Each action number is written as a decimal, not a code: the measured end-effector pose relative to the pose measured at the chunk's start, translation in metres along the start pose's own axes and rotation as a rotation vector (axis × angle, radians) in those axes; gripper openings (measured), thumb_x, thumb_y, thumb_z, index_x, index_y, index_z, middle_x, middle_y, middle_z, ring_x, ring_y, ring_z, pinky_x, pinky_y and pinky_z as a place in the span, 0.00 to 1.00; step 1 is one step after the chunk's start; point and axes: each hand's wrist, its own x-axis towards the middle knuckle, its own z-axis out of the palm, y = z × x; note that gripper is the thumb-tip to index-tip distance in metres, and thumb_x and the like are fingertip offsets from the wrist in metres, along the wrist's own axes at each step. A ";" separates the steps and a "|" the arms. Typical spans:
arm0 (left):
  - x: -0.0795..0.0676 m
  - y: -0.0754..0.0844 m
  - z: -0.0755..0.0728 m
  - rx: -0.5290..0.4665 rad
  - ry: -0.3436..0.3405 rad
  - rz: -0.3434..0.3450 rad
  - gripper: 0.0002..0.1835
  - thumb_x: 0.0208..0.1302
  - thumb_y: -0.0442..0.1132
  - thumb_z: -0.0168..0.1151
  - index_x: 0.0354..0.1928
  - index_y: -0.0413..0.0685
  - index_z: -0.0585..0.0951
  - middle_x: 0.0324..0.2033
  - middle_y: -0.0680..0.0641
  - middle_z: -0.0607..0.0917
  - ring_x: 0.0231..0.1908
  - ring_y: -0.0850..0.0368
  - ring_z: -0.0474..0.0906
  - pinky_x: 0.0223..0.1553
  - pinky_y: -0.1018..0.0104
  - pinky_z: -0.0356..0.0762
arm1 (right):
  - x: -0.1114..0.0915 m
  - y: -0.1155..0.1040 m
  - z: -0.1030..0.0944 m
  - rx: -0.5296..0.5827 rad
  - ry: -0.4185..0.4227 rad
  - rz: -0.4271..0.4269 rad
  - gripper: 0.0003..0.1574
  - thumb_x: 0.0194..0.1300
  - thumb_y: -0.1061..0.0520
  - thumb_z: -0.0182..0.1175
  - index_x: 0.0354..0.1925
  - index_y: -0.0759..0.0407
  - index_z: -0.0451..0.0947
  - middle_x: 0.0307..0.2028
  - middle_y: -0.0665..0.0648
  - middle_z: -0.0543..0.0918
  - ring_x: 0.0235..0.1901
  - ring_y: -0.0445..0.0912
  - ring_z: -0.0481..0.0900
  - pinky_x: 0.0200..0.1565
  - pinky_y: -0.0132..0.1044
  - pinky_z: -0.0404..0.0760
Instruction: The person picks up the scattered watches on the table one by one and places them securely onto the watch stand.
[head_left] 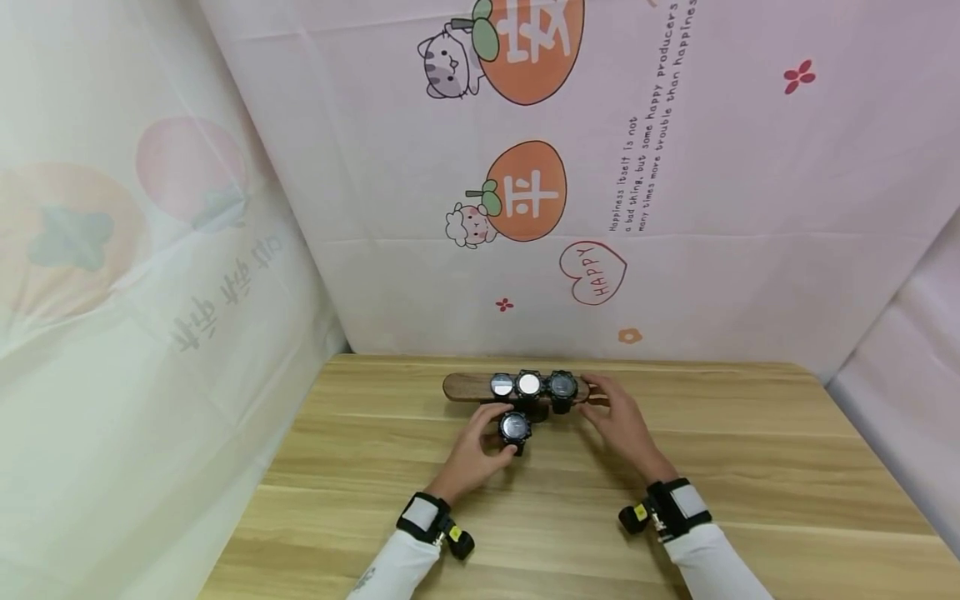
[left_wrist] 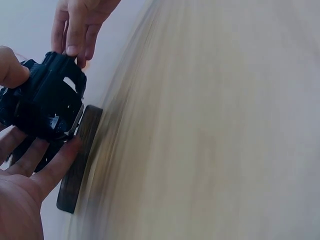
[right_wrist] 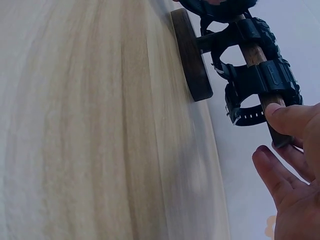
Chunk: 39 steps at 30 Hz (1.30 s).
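My left hand (head_left: 470, 460) holds a black wristwatch (head_left: 515, 427) between fingers and thumb, in front of a wooden watch stand (head_left: 465, 387). Its dial faces up toward the head camera. On the stand's bar sit three more watches: a left one (head_left: 502, 384), a middle one (head_left: 528, 383) and a right one (head_left: 562, 386). With thumb and fingers, my right hand (right_wrist: 300, 160) grips the bar's right end, beside the nearest looped strap (right_wrist: 250, 82). In the left wrist view the held watch (left_wrist: 47, 97) covers much of the stand.
The stand's dark base (right_wrist: 192, 60) rests near the back edge of the wood-grain table (head_left: 712, 467). A printed cloth (head_left: 405, 275) hangs behind the table, and another cloth (head_left: 150, 375) hangs along the left.
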 end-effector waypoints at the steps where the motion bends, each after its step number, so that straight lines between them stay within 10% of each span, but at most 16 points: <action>1: -0.001 -0.002 -0.001 0.010 0.006 0.002 0.36 0.57 0.39 0.68 0.68 0.53 0.67 0.65 0.52 0.68 0.62 0.55 0.66 0.57 0.56 0.75 | 0.000 0.001 0.000 -0.003 -0.001 0.004 0.36 0.61 0.64 0.65 0.66 0.62 0.66 0.59 0.63 0.73 0.52 0.56 0.75 0.54 0.55 0.77; 21: -0.006 -0.008 -0.021 0.011 0.090 0.057 0.36 0.52 0.29 0.69 0.66 0.41 0.69 0.62 0.44 0.71 0.59 0.50 0.69 0.51 0.58 0.79 | 0.001 0.001 -0.001 0.003 0.003 -0.010 0.34 0.61 0.65 0.65 0.64 0.63 0.68 0.58 0.62 0.74 0.50 0.56 0.76 0.53 0.54 0.77; 30: -0.009 0.019 -0.036 -0.038 0.089 0.090 0.34 0.52 0.23 0.66 0.63 0.31 0.68 0.59 0.31 0.71 0.57 0.38 0.70 0.46 0.50 0.82 | 0.000 0.004 0.000 -0.003 0.009 -0.005 0.34 0.61 0.64 0.65 0.64 0.62 0.68 0.57 0.61 0.74 0.50 0.55 0.76 0.53 0.53 0.78; 39: -0.012 0.004 -0.041 -0.040 0.119 0.077 0.34 0.52 0.22 0.66 0.63 0.32 0.69 0.59 0.31 0.71 0.56 0.37 0.70 0.43 0.41 0.80 | 0.001 0.002 -0.001 0.008 0.003 -0.011 0.34 0.61 0.63 0.65 0.64 0.62 0.68 0.55 0.61 0.76 0.50 0.55 0.76 0.53 0.54 0.77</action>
